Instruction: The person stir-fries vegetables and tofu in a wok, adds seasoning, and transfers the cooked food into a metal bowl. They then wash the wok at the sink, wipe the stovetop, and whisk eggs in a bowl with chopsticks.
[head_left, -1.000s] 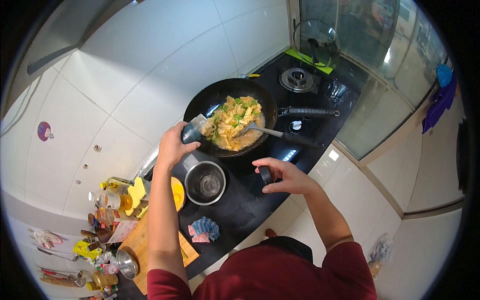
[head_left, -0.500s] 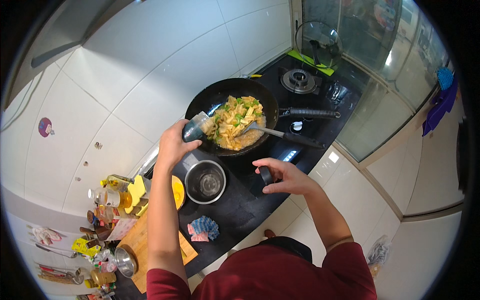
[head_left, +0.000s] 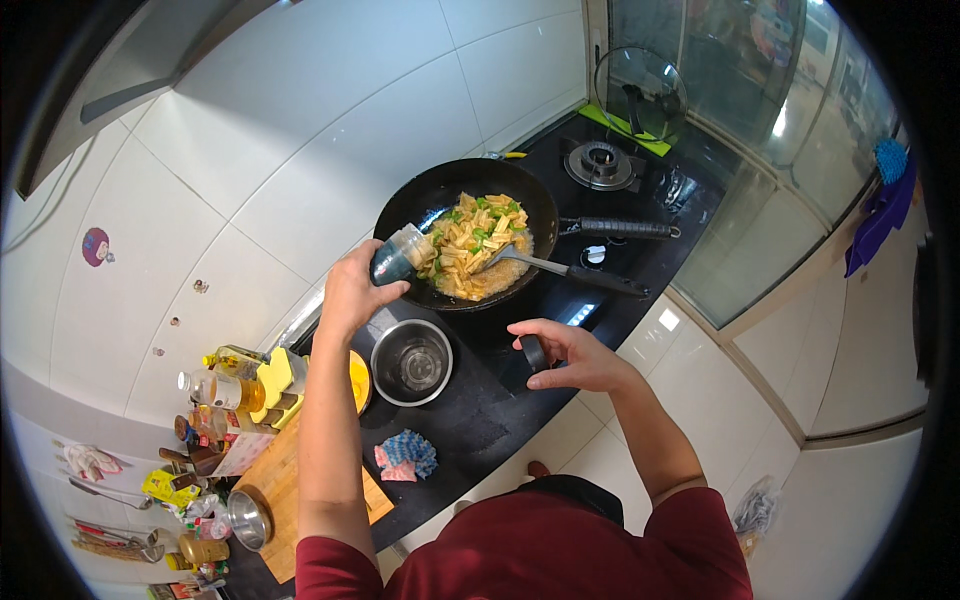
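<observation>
My left hand (head_left: pixel 352 288) is closed round a seasoning jar (head_left: pixel 397 256) with a dark lower part and a clear neck. The jar is tilted, its mouth over the left side of a black wok (head_left: pixel 398 190). Yellowish strips of food with green pepper pieces (head_left: pixel 478 235) lie in the wok, with brownish liquid at their lower right. A spatula (head_left: pixel 540 263) rests in the food, its black handle across the wok's rim. Below the wok's handle, my right hand (head_left: pixel 580 358) holds a black jar lid (head_left: pixel 533 352) between thumb and fingers.
A metal bowl (head_left: pixel 374 365) stands left of centre on the black counter, with a crumpled blue and pink cloth (head_left: pixel 407 455) nearer me. Bottles (head_left: pixel 222 390) crowd the left beside a cutting board (head_left: pixel 280 480). A bare burner (head_left: pixel 600 165) and a glass lid (head_left: pixel 655 85) are far right.
Almost nothing differs. The view has shifted slightly; both hands keep the jar and the lid in nearly the same places.
</observation>
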